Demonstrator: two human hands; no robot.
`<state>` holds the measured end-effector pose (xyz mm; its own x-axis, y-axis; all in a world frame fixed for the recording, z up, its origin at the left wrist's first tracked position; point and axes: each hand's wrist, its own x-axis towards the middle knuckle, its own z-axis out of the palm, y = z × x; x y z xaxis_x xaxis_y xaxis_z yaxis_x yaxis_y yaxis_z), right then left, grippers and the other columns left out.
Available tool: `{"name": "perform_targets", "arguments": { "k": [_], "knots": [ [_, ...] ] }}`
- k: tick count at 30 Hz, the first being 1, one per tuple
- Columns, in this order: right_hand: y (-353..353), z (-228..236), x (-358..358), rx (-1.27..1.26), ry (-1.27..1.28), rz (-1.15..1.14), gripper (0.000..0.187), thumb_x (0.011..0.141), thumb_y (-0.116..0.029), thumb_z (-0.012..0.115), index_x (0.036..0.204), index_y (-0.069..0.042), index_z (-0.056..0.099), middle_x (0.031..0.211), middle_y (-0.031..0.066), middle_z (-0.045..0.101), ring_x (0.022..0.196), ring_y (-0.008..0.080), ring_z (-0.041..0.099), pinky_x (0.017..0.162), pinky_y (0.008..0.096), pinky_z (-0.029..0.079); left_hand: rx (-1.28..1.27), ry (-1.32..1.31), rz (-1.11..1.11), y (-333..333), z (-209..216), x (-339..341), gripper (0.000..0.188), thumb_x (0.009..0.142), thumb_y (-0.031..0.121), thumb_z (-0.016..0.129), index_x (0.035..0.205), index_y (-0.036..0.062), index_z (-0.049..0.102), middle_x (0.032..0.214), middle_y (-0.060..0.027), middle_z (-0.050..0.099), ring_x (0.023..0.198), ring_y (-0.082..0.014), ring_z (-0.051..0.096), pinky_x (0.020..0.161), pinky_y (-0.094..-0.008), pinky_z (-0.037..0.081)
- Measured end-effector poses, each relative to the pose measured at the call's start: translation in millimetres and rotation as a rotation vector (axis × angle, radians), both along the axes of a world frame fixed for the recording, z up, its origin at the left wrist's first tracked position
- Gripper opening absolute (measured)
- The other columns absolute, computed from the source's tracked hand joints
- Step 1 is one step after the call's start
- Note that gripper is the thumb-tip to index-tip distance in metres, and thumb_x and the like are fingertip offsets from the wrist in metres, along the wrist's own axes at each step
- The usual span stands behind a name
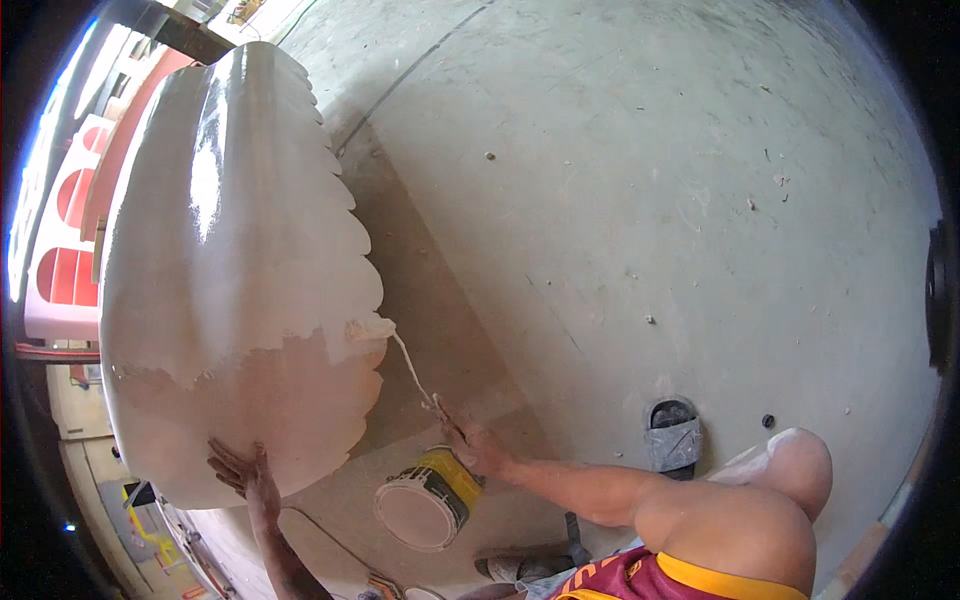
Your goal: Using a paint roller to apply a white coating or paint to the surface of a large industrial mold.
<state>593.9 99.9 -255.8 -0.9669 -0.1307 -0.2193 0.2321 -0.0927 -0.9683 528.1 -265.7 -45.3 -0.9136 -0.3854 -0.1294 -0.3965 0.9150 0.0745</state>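
Observation:
A large curved panel (250,260) with a scalloped right edge fills the left side. Its upper part is glossy with wet-looking white paint; the lower part is duller and pinkish. My right hand (474,446) is closed around the handle of a small paint roller (370,328), whose head lies against the panel's right edge where the glossy and dull areas meet. My left hand (245,472) rests flat on the dull lower part, fingers apart. A yellow-and-white paint bucket (440,490) stands just below my right hand, with pale paint visible at its top.
On the concrete floor (620,220) lie small scattered bits of debris and a dark round object (768,421). A sandal (675,440) is right of the bucket. Pink panels with arched cut-outs (72,270) stand behind the curved panel. A dark beam (185,35) meets its far end.

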Motion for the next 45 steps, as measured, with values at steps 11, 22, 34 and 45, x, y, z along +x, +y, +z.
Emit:
{"name": "perform_targets", "arguments": {
  "k": [11, 22, 34, 45],
  "knots": [
    [65, 47, -324, -0.255, -0.237, 0.086, 0.024, 0.109, -0.028, 0.047, 0.118, -0.011, 0.062, 0.071, 0.0019, 0.052, 0.054, 0.012, 0.051, 0.045, 0.0322, 0.044, -0.059, 0.0, 0.008, 3, 3, -8, 0.098, 0.105, 0.064, 0.043, 0.167, 0.0083, -0.008, 0.174, -0.0196, -0.013, 0.159, -0.0429, -0.015, 0.125, -0.057, -0.009],
    [31, 25, -103, -0.12, 0.158, -0.057, 0.054, 0.11, -0.021, 0.045, 0.162, -0.01, 0.037, 0.144, 0.0191, 0.061, 0.13, 0.025, 0.058, 0.108, 0.0377, 0.045, -0.126, 0.006, -0.01, -1, 10, -3, 0.095, 0.107, 0.06, 0.042, 0.167, 0.0072, -0.009, 0.174, -0.0189, -0.012, 0.159, -0.0416, -0.015, 0.125, -0.0558, -0.01],
    [57, 53, -371, -0.139, -0.107, 0.084, 0.025, 0.106, -0.021, 0.046, 0.119, -0.004, 0.059, 0.087, 0.0127, 0.065, 0.069, 0.0244, 0.062, 0.067, 0.0426, 0.054, -0.318, 0.012, -0.063, -30, -10, 10, 0.093, 0.107, 0.059, 0.042, 0.167, 0.0095, -0.009, 0.174, -0.0194, -0.012, 0.159, -0.0428, -0.015, 0.125, -0.0573, -0.01],
    [-7, 82, -8, -0.146, 0.137, -0.116, 0.057, 0.108, -0.012, 0.047, 0.162, -0.005, 0.033, 0.135, 0.0153, 0.069, 0.089, 0.0174, 0.069, 0.082, 0.0335, 0.056, -0.854, 0.061, -0.235, -83, -36, 36, 0.097, 0.102, 0.067, 0.047, 0.168, 0.0206, -0.009, 0.173, -0.0232, -0.013, 0.157, -0.0508, -0.012, 0.122, -0.0663, -0.002]
  ]
}}
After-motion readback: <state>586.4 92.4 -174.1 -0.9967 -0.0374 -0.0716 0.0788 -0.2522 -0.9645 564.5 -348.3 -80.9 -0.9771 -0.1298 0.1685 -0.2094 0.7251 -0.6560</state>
